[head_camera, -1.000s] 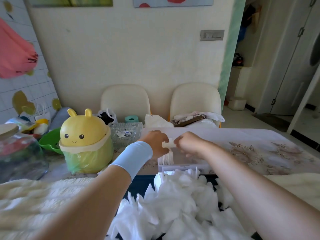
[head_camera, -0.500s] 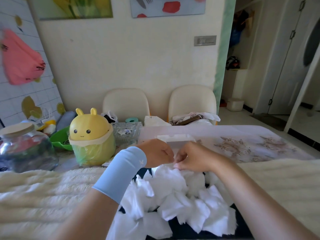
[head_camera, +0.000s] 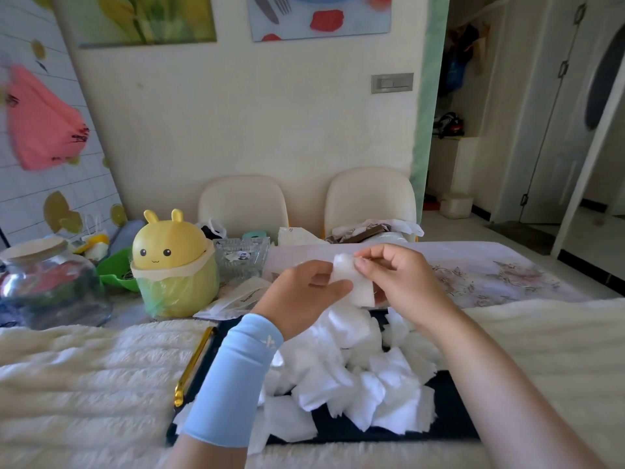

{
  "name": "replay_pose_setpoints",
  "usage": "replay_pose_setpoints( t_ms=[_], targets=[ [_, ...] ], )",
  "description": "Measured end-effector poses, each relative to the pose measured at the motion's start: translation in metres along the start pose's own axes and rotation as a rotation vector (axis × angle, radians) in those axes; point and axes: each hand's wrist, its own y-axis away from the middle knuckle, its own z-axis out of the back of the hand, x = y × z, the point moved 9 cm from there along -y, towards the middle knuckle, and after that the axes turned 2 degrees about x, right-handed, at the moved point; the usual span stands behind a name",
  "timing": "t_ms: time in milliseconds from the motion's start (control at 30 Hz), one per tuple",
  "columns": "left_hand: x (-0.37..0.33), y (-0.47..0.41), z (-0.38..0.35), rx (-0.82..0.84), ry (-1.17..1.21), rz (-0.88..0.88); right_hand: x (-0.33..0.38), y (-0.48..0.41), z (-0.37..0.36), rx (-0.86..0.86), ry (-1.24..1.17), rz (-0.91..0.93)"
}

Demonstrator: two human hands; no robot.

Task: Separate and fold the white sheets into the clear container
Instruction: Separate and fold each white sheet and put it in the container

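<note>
White sheets (head_camera: 355, 377), loose heap, crumpled and overlapping, lying on a dark tray (head_camera: 449, 424) whose near-left corner is covered by the forearm. Fluffy cream cover (head_camera: 84, 374), spread either side of the tray, cut off by the picture's lower edge. Yellow rabbit-faced bin (head_camera: 174, 262), left of the hands, with a green bag in it. Light blue sleeve (head_camera: 233, 377) on the left forearm, small white mark near the cuff, not legible. Left hand (head_camera: 304, 289), thumb and fingers pinching the lower part of a single sheet (head_camera: 351, 282). Right hand (head_camera: 395, 279), fingertips pinching that sheet's top edge; the sheet is held above the far end of the heap. Half a second earlier both hands were low against the heap. Clear container: its rim showed beyond the hands then; now it cannot be made out behind them. Flat packet (head_camera: 236, 296) beside the bin, dark print too small to read.
</note>
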Motion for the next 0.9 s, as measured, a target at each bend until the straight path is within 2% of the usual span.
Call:
replay_pose_setpoints(
  t_ms=[133, 200, 333, 600, 767, 900],
  targets=[
    [0.001, 0.005, 0.004, -0.09, 0.169, -0.025, 0.001, 0.007, -0.003, 0.02, -0.068, -0.023],
    [0.003, 0.008, 0.005, -0.095, 0.175, -0.031, 0.001, 0.008, -0.007, 0.063, -0.092, -0.049],
    [0.013, 0.009, 0.01, -0.118, 0.288, 0.034, 0.0, 0.009, -0.017, 0.137, -0.104, -0.084],
    [0.023, 0.022, -0.003, -0.024, 0.688, 0.127, 0.0, 0.011, -0.019, 0.083, -0.132, -0.124],
    [0.015, 0.026, -0.005, 0.059, 0.654, 0.072, 0.001, 0.014, -0.023, 0.039, -0.149, -0.156],
    [0.017, 0.028, -0.001, 0.015, 0.7, 0.077, -0.001, 0.016, -0.021, -0.003, -0.149, -0.205]
  ],
)
